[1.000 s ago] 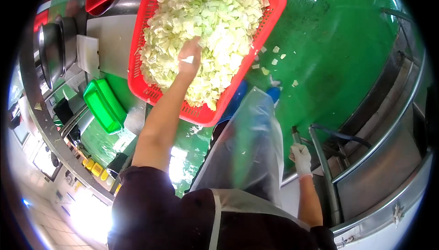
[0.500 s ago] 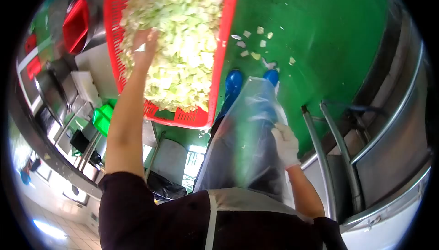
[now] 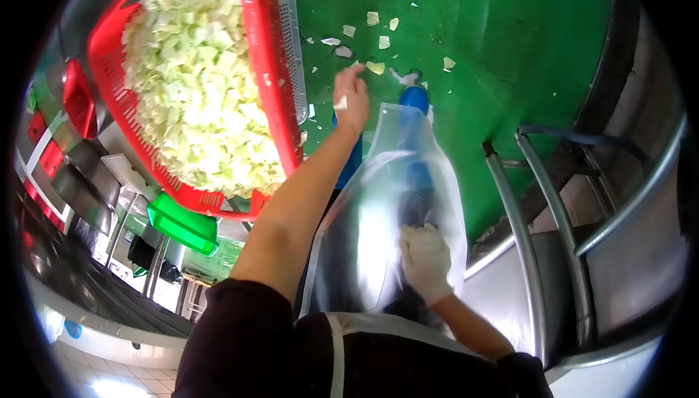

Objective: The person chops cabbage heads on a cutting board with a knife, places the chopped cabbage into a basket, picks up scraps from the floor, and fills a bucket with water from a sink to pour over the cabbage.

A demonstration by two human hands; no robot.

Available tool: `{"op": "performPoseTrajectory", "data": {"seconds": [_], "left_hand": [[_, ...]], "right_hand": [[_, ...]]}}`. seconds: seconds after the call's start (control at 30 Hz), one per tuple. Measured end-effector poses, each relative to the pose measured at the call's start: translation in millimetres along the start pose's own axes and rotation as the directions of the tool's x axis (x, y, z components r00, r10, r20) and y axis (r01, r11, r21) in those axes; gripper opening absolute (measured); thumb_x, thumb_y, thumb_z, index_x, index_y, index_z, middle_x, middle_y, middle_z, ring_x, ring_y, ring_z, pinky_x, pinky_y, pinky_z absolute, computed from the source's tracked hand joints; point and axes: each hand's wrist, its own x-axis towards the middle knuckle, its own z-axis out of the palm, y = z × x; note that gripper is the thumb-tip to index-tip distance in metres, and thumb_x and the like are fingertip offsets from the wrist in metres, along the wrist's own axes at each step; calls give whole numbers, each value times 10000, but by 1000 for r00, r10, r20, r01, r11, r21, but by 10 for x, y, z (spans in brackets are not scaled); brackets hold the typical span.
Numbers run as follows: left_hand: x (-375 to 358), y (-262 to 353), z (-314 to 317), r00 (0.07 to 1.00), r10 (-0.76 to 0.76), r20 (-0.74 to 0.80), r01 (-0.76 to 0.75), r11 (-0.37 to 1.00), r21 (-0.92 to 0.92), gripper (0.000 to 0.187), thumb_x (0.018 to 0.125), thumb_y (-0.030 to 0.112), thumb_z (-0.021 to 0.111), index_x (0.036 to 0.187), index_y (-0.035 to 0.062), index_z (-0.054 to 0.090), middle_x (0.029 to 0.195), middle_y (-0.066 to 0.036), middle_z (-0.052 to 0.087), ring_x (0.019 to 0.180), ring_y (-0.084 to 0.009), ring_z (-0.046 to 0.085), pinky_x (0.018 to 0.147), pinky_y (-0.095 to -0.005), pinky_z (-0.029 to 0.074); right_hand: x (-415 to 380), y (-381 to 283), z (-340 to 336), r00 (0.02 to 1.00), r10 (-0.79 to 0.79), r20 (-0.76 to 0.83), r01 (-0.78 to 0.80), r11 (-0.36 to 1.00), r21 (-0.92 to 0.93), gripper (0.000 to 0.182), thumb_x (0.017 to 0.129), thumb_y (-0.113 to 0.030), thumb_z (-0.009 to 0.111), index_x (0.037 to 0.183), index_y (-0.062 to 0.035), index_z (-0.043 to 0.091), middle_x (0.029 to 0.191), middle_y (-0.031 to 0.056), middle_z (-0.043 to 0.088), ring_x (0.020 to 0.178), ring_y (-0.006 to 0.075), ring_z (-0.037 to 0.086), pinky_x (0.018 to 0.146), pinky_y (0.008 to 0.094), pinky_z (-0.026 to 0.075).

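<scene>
My left hand [image 3: 351, 96] is bare and held out over the floor, right of the red basket, with its fingers loosely apart and a small pale scrap on its skin. The red basket [image 3: 266, 63] is tilted and heaped with chopped pale green leaf pieces [image 3: 200, 92], probably cabbage. In a white glove, my right hand [image 3: 426, 261] is closed in front of the clear plastic apron [image 3: 375, 230]; whatever its fingers hold is hidden.
Leaf scraps [image 3: 384, 42] lie scattered on the green floor [image 3: 502, 41] near the blue boots [image 3: 414, 99]. A grey perforated crate [image 3: 291, 48] is beside the basket. Metal rails [image 3: 517, 230] stand at right. A green basket [image 3: 182, 225] and red containers [image 3: 79, 99] are at left.
My left hand has left the leaf pieces and moved right, over the floor. The basket appears further left and more tilted. My right hand has come inward and closed before the apron.
</scene>
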Motion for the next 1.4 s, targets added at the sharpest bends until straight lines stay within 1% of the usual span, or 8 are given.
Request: {"op": "performPoseTrajectory", "data": {"seconds": [0.2,0.3,0.53,0.7,0.8,1.0,1.3,1.4], "left_hand": [[1255,-957,846,891,-251,-379,366,890,272,709,901,269,609,1452,-17,267,1482,-343,213,1386,-471,231,1138,-495,254],[1624,-676,1061,726,-538,-428,602,798,17,865,886,380,627,1475,-52,164,1501,-390,66,1415,-505,112,1159,-531,183],[1382,-391,1712,894,430,-126,-280,754,594,491,844,284,674,1278,117,518,1311,-219,433,1232,-371,419,1055,-498,318],[967,-1225,1443,842,451,296,-534,618,578,441,814,188,680,1234,155,552,1206,-120,524,1188,-326,467,1019,-496,342],[490,-1374,1099,858,408,313,-514,666,541,477,779,245,728,1221,161,569,1223,-156,524,1185,-355,466,1021,-483,339],[316,-1369,1143,895,-171,-413,320,890,325,810,704,370,811,1410,253,433,1469,-244,282,1328,-456,287,1083,-529,304],[222,-1459,1245,987,153,50,-146,716,682,687,783,300,768,1399,217,476,1416,-233,347,1263,-438,350,1062,-482,348],[391,-1869,1258,991,-14,132,-14,977,212,461,800,146,709,1239,210,585,1249,-211,483,1124,-394,475,942,-449,436]], "right_hand": [[179,88,-17,992,50,115,-48,999,-20,110,814,-118,584,711,-87,563,649,52,560,677,224,561,576,381,466],[223,170,43,999,13,-49,-10,998,58,121,812,-80,595,694,-93,567,603,33,546,566,185,536,542,356,473],[251,465,234,890,-224,-397,170,971,-166,155,822,-69,639,692,-96,560,579,13,569,480,95,550,457,230,502],[362,574,232,804,-327,-497,247,943,-221,155,819,-49,632,689,-88,556,577,16,574,462,85,543,400,223,465],[427,589,226,760,-354,-545,269,935,-232,156,817,-37,627,688,-84,554,575,18,577,452,80,539,367,219,442],[544,612,194,728,-370,-578,282,929,-240,158,816,-18,618,685,-76,551,573,20,583,431,69,528,307,211,399],[321,699,127,892,-270,-363,273,961,-43,148,847,-48,604,708,-78,561,595,12,597,408,55,507,305,198,377],[349,747,218,831,-323,-453,317,944,-91,137,851,-61,607,722,-77,565,623,17,612,442,56,537,323,200,396]]}}
